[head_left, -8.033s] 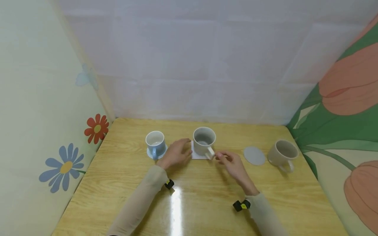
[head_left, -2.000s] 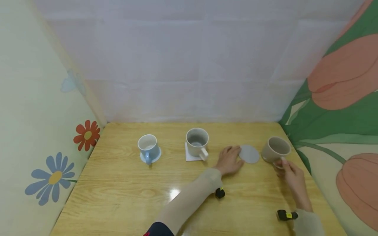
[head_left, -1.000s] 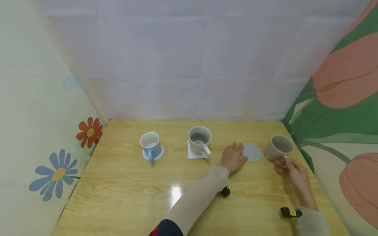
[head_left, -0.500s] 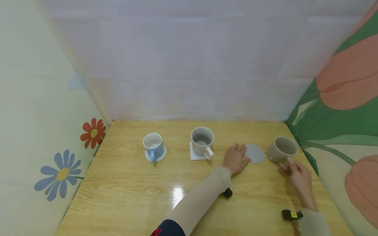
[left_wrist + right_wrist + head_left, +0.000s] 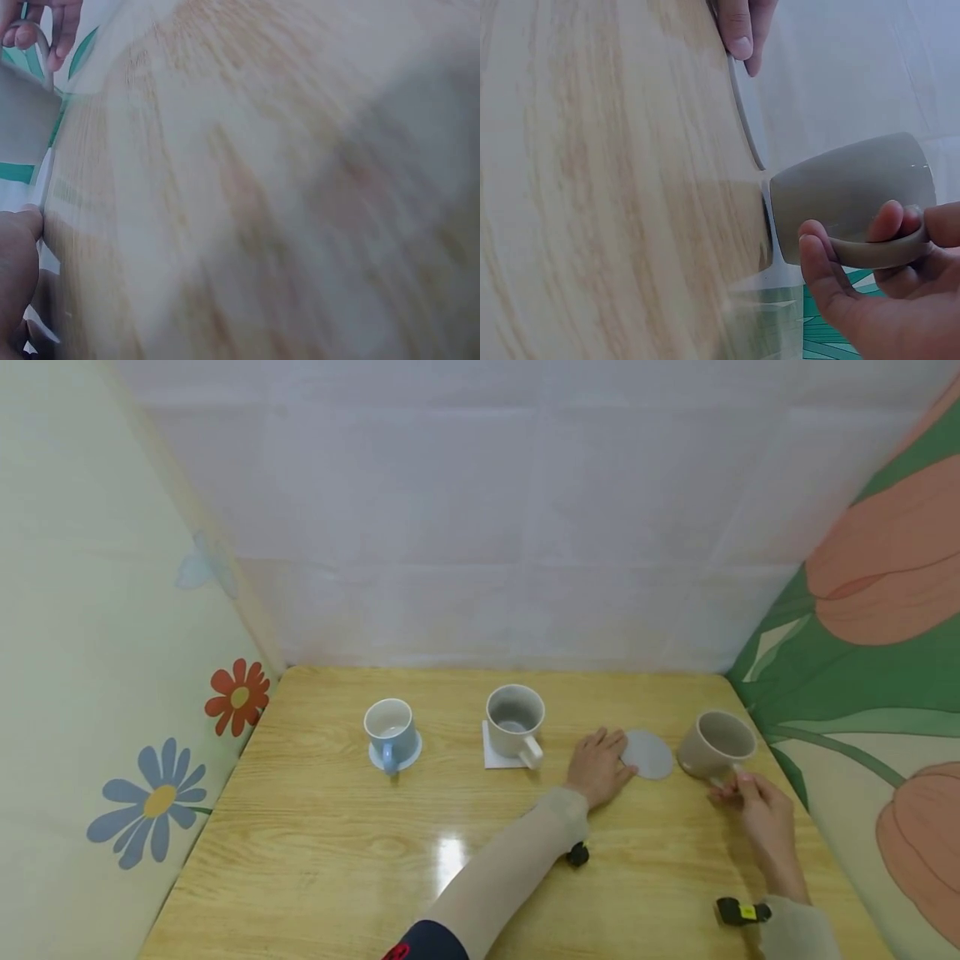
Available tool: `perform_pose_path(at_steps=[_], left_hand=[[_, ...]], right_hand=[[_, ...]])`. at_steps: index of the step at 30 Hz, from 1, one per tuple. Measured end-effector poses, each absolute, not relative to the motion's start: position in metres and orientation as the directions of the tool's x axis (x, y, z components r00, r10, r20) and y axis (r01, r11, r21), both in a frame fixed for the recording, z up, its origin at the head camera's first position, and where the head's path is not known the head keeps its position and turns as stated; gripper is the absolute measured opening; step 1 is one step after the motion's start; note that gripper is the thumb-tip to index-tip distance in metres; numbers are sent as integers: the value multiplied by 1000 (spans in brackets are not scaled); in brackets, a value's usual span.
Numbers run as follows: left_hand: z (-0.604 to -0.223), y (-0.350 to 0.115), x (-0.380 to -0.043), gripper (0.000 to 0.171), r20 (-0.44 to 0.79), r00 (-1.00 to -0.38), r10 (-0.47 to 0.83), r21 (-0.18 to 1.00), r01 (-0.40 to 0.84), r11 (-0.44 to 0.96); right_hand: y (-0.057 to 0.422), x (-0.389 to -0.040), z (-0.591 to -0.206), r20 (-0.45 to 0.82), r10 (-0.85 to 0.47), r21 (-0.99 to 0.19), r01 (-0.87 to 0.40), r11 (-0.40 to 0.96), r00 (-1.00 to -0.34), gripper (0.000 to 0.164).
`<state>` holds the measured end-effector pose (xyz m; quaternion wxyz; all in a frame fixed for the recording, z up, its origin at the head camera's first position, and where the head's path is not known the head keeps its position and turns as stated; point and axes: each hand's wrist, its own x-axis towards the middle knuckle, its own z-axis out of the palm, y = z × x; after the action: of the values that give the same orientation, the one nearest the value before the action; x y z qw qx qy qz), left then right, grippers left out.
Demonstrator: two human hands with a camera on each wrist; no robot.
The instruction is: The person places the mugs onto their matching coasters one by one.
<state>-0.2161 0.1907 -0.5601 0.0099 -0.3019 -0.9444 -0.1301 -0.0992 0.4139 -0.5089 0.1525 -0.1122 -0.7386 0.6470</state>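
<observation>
At the right of the table, in the head view, my right hand [image 5: 765,822] grips the handle of a grey-beige mug [image 5: 705,756]. The right wrist view shows its thumb and fingers curled round the handle of that mug [image 5: 847,187]; whether the base touches the table I cannot tell. Left of the mug lies a round grey coaster [image 5: 648,755]. My left hand [image 5: 597,768] rests at the coaster's left edge, fingers fairly straight, fingertips and thumb touching the rim. In the left wrist view only part of that hand [image 5: 15,270] shows, thumb against the edge.
A pale grey mug [image 5: 514,727] stands on a white square coaster [image 5: 495,758] mid-table. Further left, a light blue mug [image 5: 392,735] stands on a round pale blue coaster [image 5: 411,757]. A white sheet [image 5: 480,527] hangs behind the wooden table [image 5: 337,843]; floral cloths flank it.
Eight seconds ago both hands were at the middle mug; since then the left hand has moved right to the grey coaster and the right hand has taken the right-hand mug's handle. Lately little moves.
</observation>
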Motion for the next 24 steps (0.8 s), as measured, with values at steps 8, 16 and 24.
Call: perform_pose_path(at_steps=[8, 16, 24], left_hand=[[-565, 193, -218, 63, 97, -816, 570, 228, 576, 785], [-571, 194, -218, 64, 104, -813, 573, 223, 580, 783], [-560, 191, -215, 62, 103, -814, 572, 168, 580, 797]], right_hand=[[412, -98, -502, 79, 359, -995, -52, 84, -930, 41], [413, -97, -497, 101, 363, -994, -78, 78, -926, 40], [411, -98, -494, 124, 350, -992, -115, 47, -929, 37]])
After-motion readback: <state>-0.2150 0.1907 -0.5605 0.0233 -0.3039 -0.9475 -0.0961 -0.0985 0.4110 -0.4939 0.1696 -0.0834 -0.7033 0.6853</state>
